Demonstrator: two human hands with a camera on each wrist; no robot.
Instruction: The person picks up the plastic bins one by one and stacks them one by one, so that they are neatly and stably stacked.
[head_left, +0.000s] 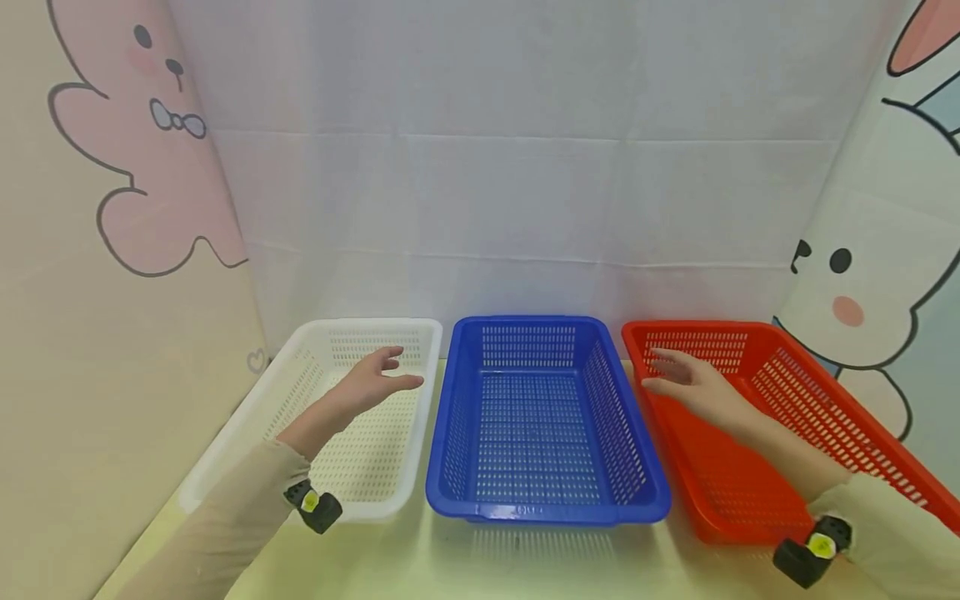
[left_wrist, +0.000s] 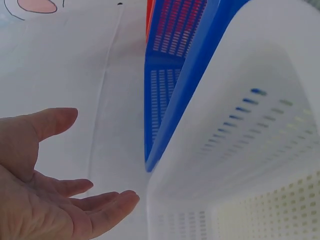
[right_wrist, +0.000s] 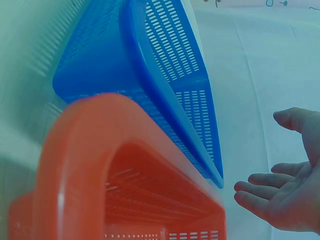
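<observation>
White basket point(head_left: 352, 417) sits leftmost on the surface point(head_left: 525, 567), and our left hand point(head_left: 375, 379) hovers over it, fingers point(left_wrist: 100, 202) loose and spread, holding nothing. Beside it stands the blue basket point(head_left: 540, 417), its rim close against the white one. Our right hand point(head_left: 693, 385) hangs over the red basket point(head_left: 750, 442), fingers point(right_wrist: 265, 197) relaxed and apart, gripping nothing. We judge this a pause before any grasp; a next move would need a hand lowered to a rim. Rims crowd each other; open room lies above and along the near surface edge.
</observation>
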